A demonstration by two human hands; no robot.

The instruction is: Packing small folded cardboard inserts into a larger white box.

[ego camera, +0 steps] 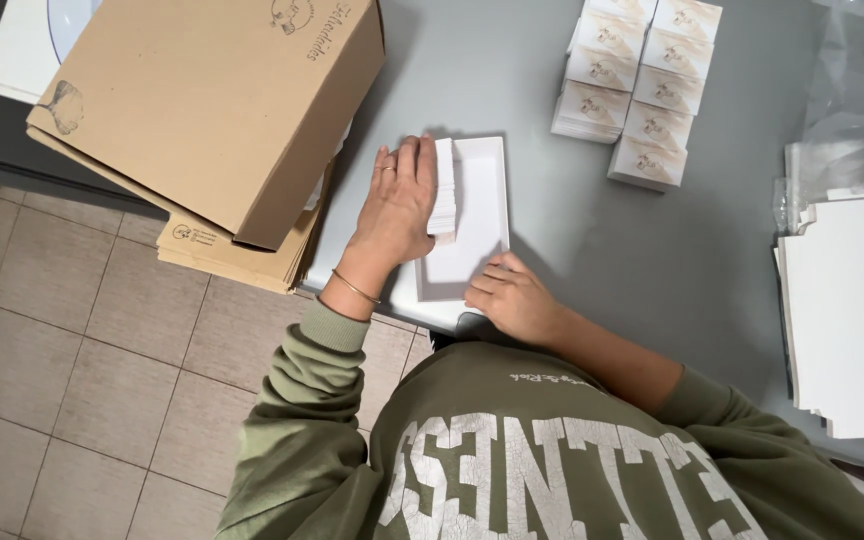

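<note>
On grey table (pixel 592 250), left hand (pixel 399 205) gripping card stack (pixel 444 188)

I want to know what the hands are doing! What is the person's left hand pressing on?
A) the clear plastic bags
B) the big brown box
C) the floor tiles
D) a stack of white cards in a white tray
D: the left hand lies flat over the stack of white cards, which sits at one side of the shallow white tray, while the right hand rests at the tray's near edge.
</note>
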